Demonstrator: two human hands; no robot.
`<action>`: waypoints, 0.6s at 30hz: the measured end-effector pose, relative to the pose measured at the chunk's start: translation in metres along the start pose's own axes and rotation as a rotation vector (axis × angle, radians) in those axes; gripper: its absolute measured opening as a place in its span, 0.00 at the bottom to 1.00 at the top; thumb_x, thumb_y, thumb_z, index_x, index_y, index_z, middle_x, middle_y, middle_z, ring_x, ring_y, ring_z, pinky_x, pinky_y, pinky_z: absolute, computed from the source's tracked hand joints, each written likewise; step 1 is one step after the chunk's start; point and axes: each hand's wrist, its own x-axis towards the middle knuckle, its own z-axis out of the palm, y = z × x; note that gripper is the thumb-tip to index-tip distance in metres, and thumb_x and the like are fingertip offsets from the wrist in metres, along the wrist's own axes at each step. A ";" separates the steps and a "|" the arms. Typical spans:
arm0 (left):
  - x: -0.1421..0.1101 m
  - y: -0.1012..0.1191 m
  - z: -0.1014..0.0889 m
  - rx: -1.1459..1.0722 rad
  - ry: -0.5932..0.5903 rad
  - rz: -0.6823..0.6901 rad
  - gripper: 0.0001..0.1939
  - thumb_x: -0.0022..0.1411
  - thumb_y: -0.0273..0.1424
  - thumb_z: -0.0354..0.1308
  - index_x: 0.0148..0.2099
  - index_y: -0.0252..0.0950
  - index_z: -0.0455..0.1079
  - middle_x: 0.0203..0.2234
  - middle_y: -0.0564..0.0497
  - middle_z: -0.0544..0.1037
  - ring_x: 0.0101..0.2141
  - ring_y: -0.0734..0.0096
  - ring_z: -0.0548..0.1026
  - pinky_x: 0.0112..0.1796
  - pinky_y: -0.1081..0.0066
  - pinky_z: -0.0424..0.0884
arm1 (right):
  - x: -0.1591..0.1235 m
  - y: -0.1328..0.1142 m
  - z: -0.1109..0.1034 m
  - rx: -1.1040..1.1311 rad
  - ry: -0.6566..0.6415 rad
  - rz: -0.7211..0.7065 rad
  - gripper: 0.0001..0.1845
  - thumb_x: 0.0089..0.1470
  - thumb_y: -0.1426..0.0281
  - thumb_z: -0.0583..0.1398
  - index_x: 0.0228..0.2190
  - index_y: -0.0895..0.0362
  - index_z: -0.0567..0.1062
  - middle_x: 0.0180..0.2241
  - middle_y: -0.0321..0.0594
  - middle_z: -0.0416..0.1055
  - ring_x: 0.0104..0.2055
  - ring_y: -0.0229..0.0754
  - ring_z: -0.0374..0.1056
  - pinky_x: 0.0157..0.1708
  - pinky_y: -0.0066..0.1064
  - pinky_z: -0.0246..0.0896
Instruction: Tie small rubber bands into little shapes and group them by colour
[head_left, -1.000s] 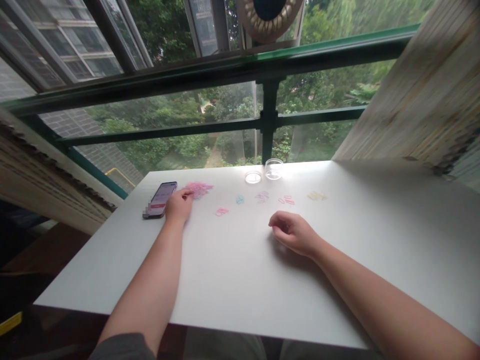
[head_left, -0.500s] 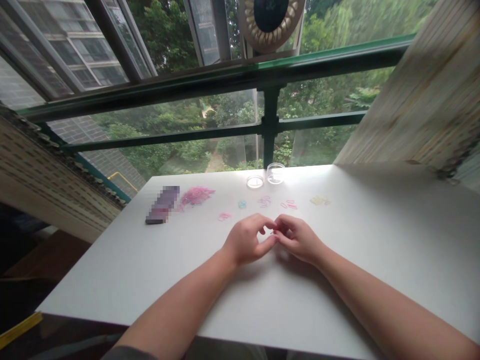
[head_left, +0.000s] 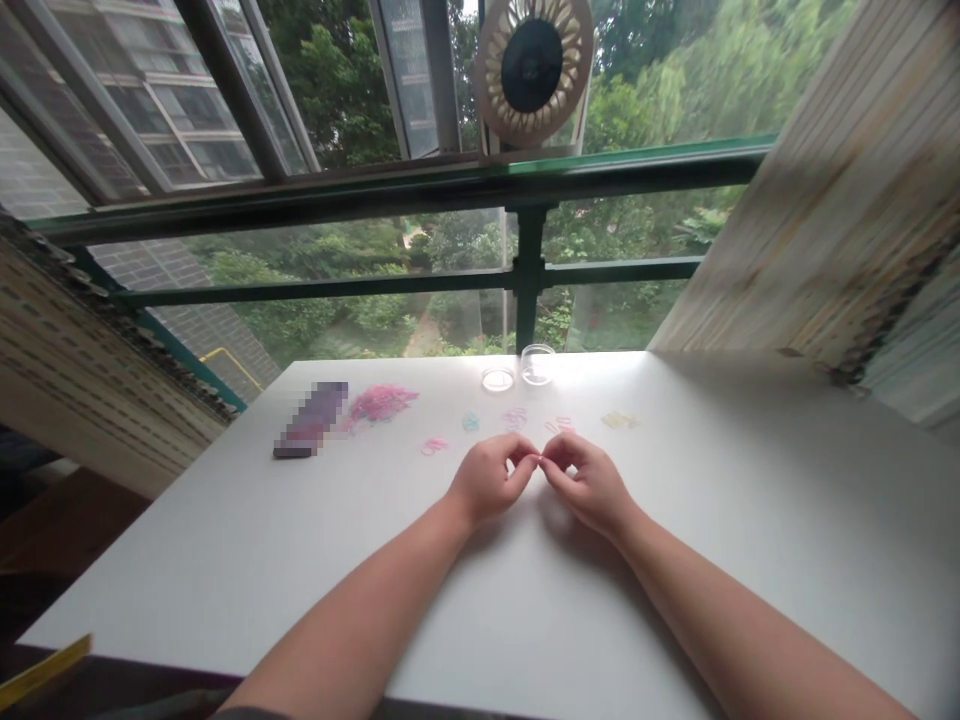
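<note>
My left hand (head_left: pixel 491 478) is closed in a pinch, thumb against forefinger. Opposite it, my right hand (head_left: pixel 589 478) pinches the same way, and the fingertips of both meet just above the table. Whatever tiny pale thing lies between them is too small to make out. Just beyond my hands are small groups of thin looped pieces, perhaps paper clips or small bands: a pink group (head_left: pixel 434 446), a teal one (head_left: pixel 470 422), a purple one (head_left: pixel 514 418), a red-pink one (head_left: pixel 559 424) partly behind my right hand, and a yellowish one (head_left: pixel 620 420).
A larger pink heap (head_left: pixel 381 404) of such pieces lies at the back left, beside a blurred dark phone-like slab (head_left: pixel 311 420). Near the window stand a clear round container (head_left: pixel 538 366) and a clear lid (head_left: pixel 497 379). The white table (head_left: pixel 225 560) ends at the green window rail.
My fingertips have drawn closer together, and both hands pinch more tightly. The camera view has tilted up slightly, so the table and its contents appear lower and a little further left.
</note>
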 end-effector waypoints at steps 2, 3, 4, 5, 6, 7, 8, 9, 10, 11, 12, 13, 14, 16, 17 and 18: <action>-0.003 -0.004 -0.003 -0.020 -0.019 -0.003 0.08 0.59 0.31 0.52 0.35 0.35 0.71 0.27 0.50 0.76 0.29 0.73 0.72 0.29 0.74 0.67 | 0.000 -0.001 0.000 -0.006 -0.020 0.002 0.03 0.49 0.72 0.57 0.25 0.57 0.68 0.22 0.36 0.67 0.25 0.36 0.62 0.26 0.28 0.60; -0.005 -0.006 -0.004 -0.035 -0.022 -0.012 0.08 0.59 0.31 0.52 0.35 0.35 0.71 0.28 0.50 0.76 0.29 0.73 0.72 0.29 0.74 0.67 | 0.000 -0.001 -0.001 -0.008 -0.034 0.003 0.02 0.49 0.72 0.57 0.26 0.57 0.69 0.22 0.36 0.67 0.25 0.36 0.62 0.26 0.28 0.60; -0.006 -0.008 -0.005 -0.050 -0.023 -0.022 0.08 0.59 0.31 0.52 0.36 0.35 0.71 0.28 0.50 0.76 0.29 0.73 0.73 0.29 0.74 0.67 | 0.000 -0.001 -0.001 -0.011 -0.049 0.005 0.02 0.49 0.72 0.57 0.26 0.57 0.69 0.22 0.36 0.67 0.25 0.36 0.62 0.26 0.28 0.59; -0.007 -0.009 -0.007 -0.064 -0.023 -0.032 0.08 0.60 0.31 0.52 0.36 0.35 0.71 0.28 0.50 0.77 0.29 0.73 0.73 0.29 0.74 0.67 | 0.000 -0.002 -0.001 -0.014 -0.064 0.007 0.02 0.49 0.72 0.57 0.26 0.57 0.69 0.22 0.36 0.67 0.25 0.36 0.62 0.25 0.27 0.59; -0.008 -0.011 -0.008 -0.075 -0.026 -0.039 0.08 0.60 0.32 0.52 0.36 0.35 0.71 0.28 0.50 0.77 0.29 0.73 0.73 0.29 0.74 0.67 | 0.000 -0.002 -0.001 -0.016 -0.079 0.009 0.02 0.49 0.73 0.57 0.26 0.57 0.69 0.22 0.35 0.67 0.24 0.36 0.62 0.25 0.27 0.59; -0.008 -0.012 -0.009 -0.082 -0.030 -0.042 0.08 0.59 0.32 0.52 0.36 0.35 0.72 0.28 0.50 0.77 0.29 0.73 0.73 0.29 0.74 0.67 | 0.000 -0.002 -0.001 -0.014 -0.089 0.008 0.02 0.49 0.73 0.57 0.26 0.57 0.69 0.22 0.35 0.67 0.24 0.35 0.62 0.25 0.27 0.58; -0.008 -0.013 -0.009 -0.086 -0.035 -0.042 0.08 0.59 0.32 0.53 0.36 0.35 0.72 0.28 0.50 0.77 0.29 0.73 0.73 0.29 0.74 0.67 | 0.000 -0.002 -0.001 -0.013 -0.096 0.007 0.02 0.49 0.73 0.56 0.26 0.57 0.69 0.22 0.35 0.67 0.24 0.35 0.62 0.25 0.27 0.58; -0.007 -0.014 -0.010 -0.087 -0.040 -0.040 0.08 0.59 0.32 0.53 0.36 0.35 0.72 0.28 0.50 0.77 0.29 0.73 0.73 0.29 0.74 0.67 | 0.000 -0.002 -0.001 -0.011 -0.099 0.007 0.02 0.49 0.73 0.56 0.26 0.57 0.69 0.22 0.35 0.67 0.24 0.35 0.62 0.25 0.27 0.58; -0.007 -0.014 -0.010 -0.086 -0.044 -0.037 0.08 0.59 0.32 0.53 0.36 0.35 0.72 0.28 0.50 0.77 0.29 0.73 0.73 0.29 0.74 0.67 | 0.000 -0.002 -0.001 -0.010 -0.100 0.007 0.02 0.49 0.73 0.56 0.26 0.57 0.68 0.22 0.35 0.67 0.25 0.35 0.62 0.25 0.27 0.58; -0.007 -0.015 -0.010 -0.085 -0.046 -0.035 0.08 0.59 0.32 0.53 0.36 0.35 0.72 0.28 0.50 0.77 0.29 0.73 0.73 0.29 0.74 0.68 | 0.000 -0.002 -0.001 -0.010 -0.098 0.006 0.02 0.49 0.73 0.56 0.26 0.57 0.68 0.22 0.35 0.67 0.25 0.35 0.62 0.25 0.27 0.58; -0.007 -0.015 -0.010 -0.084 -0.047 -0.033 0.08 0.59 0.32 0.53 0.36 0.35 0.72 0.28 0.50 0.77 0.29 0.73 0.73 0.29 0.74 0.68 | -0.001 -0.002 -0.001 -0.013 -0.097 0.005 0.02 0.49 0.73 0.56 0.27 0.57 0.68 0.23 0.35 0.67 0.25 0.35 0.62 0.25 0.27 0.57; -0.006 -0.015 -0.011 -0.083 -0.047 -0.033 0.07 0.59 0.32 0.54 0.36 0.35 0.72 0.28 0.50 0.77 0.29 0.73 0.73 0.29 0.74 0.68 | -0.001 -0.002 -0.001 -0.018 -0.094 0.003 0.02 0.49 0.73 0.56 0.27 0.57 0.68 0.23 0.35 0.67 0.25 0.35 0.62 0.25 0.27 0.57; -0.006 -0.016 -0.011 -0.081 -0.046 -0.034 0.07 0.59 0.32 0.54 0.36 0.35 0.72 0.28 0.50 0.77 0.29 0.73 0.73 0.29 0.74 0.68 | -0.001 -0.002 -0.001 -0.023 -0.093 0.001 0.02 0.49 0.74 0.56 0.27 0.57 0.68 0.23 0.35 0.67 0.25 0.36 0.62 0.26 0.27 0.57; -0.007 -0.016 -0.011 -0.078 -0.043 -0.037 0.07 0.59 0.32 0.54 0.36 0.35 0.71 0.28 0.50 0.77 0.29 0.73 0.73 0.29 0.75 0.68 | -0.001 -0.002 -0.001 -0.029 -0.089 -0.001 0.02 0.49 0.74 0.56 0.27 0.57 0.68 0.23 0.35 0.67 0.26 0.36 0.61 0.26 0.27 0.57; -0.007 -0.016 -0.011 -0.076 -0.041 -0.038 0.07 0.59 0.32 0.54 0.36 0.35 0.71 0.28 0.50 0.77 0.29 0.73 0.73 0.29 0.75 0.68 | -0.001 -0.001 -0.001 -0.029 -0.087 -0.001 0.02 0.49 0.74 0.56 0.27 0.57 0.68 0.23 0.35 0.67 0.26 0.36 0.61 0.26 0.27 0.57; -0.007 -0.017 -0.011 -0.072 -0.038 -0.038 0.07 0.59 0.32 0.54 0.36 0.35 0.71 0.28 0.50 0.77 0.29 0.73 0.73 0.29 0.75 0.67 | -0.001 -0.001 -0.001 -0.027 -0.085 0.000 0.02 0.49 0.74 0.56 0.27 0.57 0.68 0.23 0.35 0.66 0.26 0.36 0.61 0.26 0.27 0.57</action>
